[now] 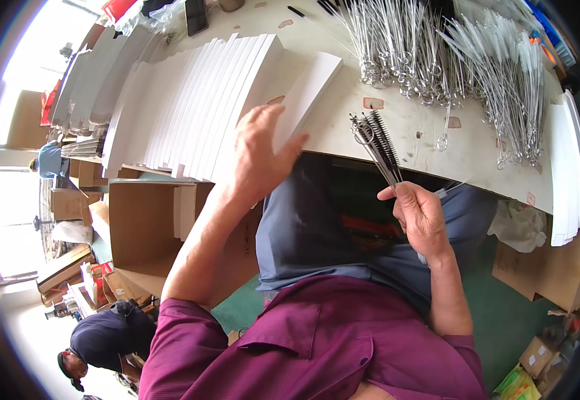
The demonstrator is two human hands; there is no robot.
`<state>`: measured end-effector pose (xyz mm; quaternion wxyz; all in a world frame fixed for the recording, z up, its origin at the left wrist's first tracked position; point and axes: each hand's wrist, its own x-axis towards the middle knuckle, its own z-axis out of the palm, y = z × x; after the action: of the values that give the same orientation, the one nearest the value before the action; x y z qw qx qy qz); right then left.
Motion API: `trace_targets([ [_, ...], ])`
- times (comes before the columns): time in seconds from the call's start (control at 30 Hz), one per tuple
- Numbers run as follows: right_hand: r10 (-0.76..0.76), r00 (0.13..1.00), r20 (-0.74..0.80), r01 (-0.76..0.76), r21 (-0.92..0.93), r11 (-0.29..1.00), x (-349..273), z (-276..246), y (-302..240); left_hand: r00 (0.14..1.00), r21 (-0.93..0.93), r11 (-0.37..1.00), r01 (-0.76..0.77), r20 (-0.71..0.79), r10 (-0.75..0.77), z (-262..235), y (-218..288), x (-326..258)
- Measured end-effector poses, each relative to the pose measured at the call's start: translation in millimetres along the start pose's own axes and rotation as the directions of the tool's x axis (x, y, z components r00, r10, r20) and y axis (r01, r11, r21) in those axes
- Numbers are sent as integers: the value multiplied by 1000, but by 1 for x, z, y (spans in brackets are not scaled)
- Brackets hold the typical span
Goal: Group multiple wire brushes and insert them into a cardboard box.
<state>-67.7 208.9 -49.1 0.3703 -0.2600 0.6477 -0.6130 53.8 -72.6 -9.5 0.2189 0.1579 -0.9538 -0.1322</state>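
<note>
Purple shirt fabric (330, 333) is seen closest. Black-bristled wire brushes (384, 143) are gripped in the right hand (425, 221) near the table's edge (343, 139); the left hand (261, 155) is held open near a white box (311, 88). Presumably light and springy, they are best held by the stems.

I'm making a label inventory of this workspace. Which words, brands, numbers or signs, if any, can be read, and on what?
None can be read with certainty.
Small red-bordered rectangular stickers on the pale tabletop: marks too small to read.
Small brown cardboard box at lower right: any marks too small and blurred.
Yellow-green glossy packet nearby: any print too blurred.
Long white card boxes beside the left hand: no print visible.
</note>
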Motion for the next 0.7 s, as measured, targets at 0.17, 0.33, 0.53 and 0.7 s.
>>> trace_targets([
  [0.17, 16, 1000, 2, -16, 11, 1000, 2, 9, -4, 906, 278, 944, 178, 329, -268, -9, 12, -12],
  [0.33, 87, 996, -30, -86, 24, 996, -8, 3, -7, 834, 216, 902, 375, 346, -430, 1, 10, 2],
  [0.53, 78, 997, -8, -78, -37, 996, -9, 6, -7, 861, -357, 783, 509, 209, -464, 8, -10, -10],
  [0.7, 51, 995, 89, -50, -12, 999, -10, 19, -11, 802, -829, 174, 532, 427, -417, -27, -8, 5],
])
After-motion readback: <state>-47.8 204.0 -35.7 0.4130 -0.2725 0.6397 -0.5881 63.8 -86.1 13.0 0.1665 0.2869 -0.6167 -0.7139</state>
